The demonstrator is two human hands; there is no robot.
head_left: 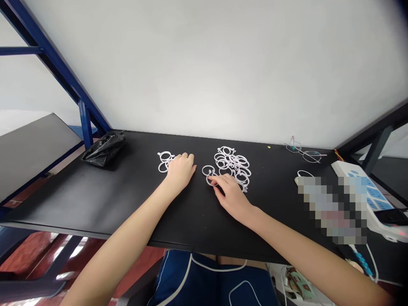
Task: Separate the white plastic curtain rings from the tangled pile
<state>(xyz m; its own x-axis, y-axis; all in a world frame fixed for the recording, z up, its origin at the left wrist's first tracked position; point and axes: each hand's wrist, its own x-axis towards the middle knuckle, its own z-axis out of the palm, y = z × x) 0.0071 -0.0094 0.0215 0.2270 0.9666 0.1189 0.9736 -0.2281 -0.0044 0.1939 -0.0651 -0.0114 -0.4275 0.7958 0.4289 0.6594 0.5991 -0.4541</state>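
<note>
The rings are smooth, probably plastic; the bag, crinkled glossy plastic; the desktop, smooth, faintly glossy.

Left forearm angling up and inward, left hand palm down, fingers bent, their tips hidden, thumb out along the inner side. Across from it, right forearm slanting in, right hand turned inward, index finger reaching left, thumb just below. Both arms bare, hands apart.

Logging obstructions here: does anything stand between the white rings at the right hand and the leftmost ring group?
Yes: the left hand, which partly covers the leftmost ring group. Nothing else visible lies between that group and the white rings at the right hand.
</note>
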